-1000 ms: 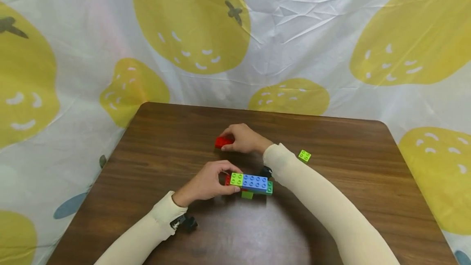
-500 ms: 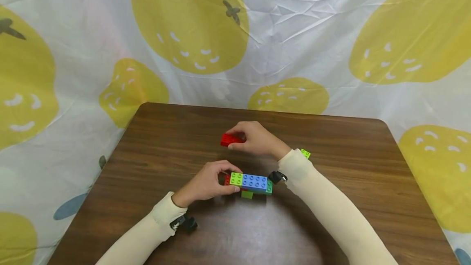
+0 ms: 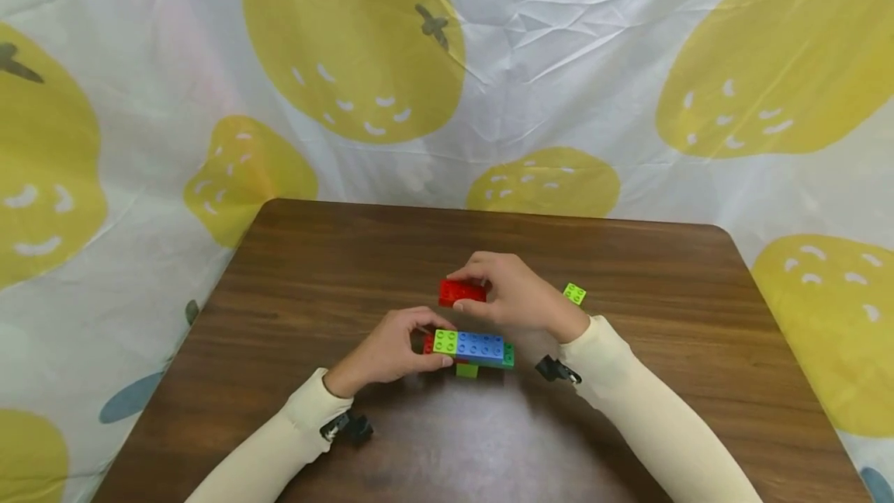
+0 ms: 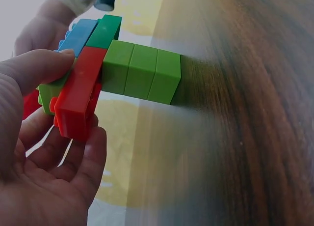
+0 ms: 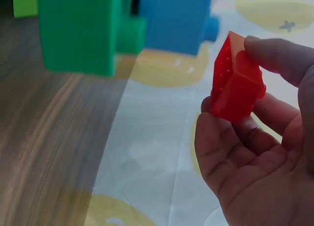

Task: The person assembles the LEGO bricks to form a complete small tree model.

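My left hand (image 3: 398, 346) grips the left end of a toy brick structure at the table's middle. Its top layer is a lime brick (image 3: 445, 341) beside a long blue brick (image 3: 480, 345). Below these lie a red brick (image 4: 81, 88) and a green brick (image 4: 104, 31). A column of three lime bricks (image 4: 142, 71) holds them up from the table. My right hand (image 3: 518, 293) pinches a loose red brick (image 3: 457, 293) between thumb and fingers, just behind and above the structure. In the right wrist view that red brick (image 5: 238, 81) is tilted, apart from the blue brick.
A small lime brick (image 3: 575, 293) lies on the brown wooden table (image 3: 335, 254), behind the right wrist. A white cloth (image 3: 391, 169) with yellow fruit prints hangs behind the table. Each wrist carries a small black camera (image 3: 557, 369).
The right hand has lifted the red brick and carried it right and nearer to the structure. The left hand keeps its grip and has barely moved.
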A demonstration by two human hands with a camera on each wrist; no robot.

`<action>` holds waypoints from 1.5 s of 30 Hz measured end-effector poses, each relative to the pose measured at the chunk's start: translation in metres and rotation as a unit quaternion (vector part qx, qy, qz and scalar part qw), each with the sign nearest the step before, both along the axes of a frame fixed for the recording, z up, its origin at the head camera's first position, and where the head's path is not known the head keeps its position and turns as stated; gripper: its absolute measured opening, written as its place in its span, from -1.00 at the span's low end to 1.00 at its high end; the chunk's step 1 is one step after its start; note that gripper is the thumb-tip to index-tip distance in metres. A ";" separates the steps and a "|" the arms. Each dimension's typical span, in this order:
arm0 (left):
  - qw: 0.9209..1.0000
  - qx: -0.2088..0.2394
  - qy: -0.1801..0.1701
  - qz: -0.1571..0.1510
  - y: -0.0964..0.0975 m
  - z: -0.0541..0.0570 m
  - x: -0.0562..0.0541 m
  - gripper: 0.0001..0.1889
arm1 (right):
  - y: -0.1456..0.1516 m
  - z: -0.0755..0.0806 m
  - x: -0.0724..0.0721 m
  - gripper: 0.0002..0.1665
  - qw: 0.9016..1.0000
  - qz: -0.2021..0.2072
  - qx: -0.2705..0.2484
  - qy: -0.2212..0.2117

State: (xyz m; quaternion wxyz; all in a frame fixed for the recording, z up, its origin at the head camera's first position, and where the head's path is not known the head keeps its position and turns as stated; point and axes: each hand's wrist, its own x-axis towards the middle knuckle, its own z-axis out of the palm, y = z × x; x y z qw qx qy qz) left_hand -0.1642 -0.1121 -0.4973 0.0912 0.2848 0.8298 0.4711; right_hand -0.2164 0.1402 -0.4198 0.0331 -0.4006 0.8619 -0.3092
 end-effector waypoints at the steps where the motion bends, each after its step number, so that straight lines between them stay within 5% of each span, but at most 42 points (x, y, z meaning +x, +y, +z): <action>1: 1.000 0.000 0.003 0.000 0.000 0.000 0.000 -0.62 | 0.002 0.000 0.004 -0.54 1.000 -0.001 -0.005 -0.002; 15: 0.999 0.005 0.033 -0.007 0.004 -0.002 -0.003 -0.59 | 0.010 -0.014 0.040 -0.55 0.999 0.000 -0.033 0.006; 45: 0.998 -0.013 0.057 0.010 0.007 0.001 0.000 -0.60 | 0.006 -0.020 0.051 -0.61 1.000 -0.006 -0.022 0.011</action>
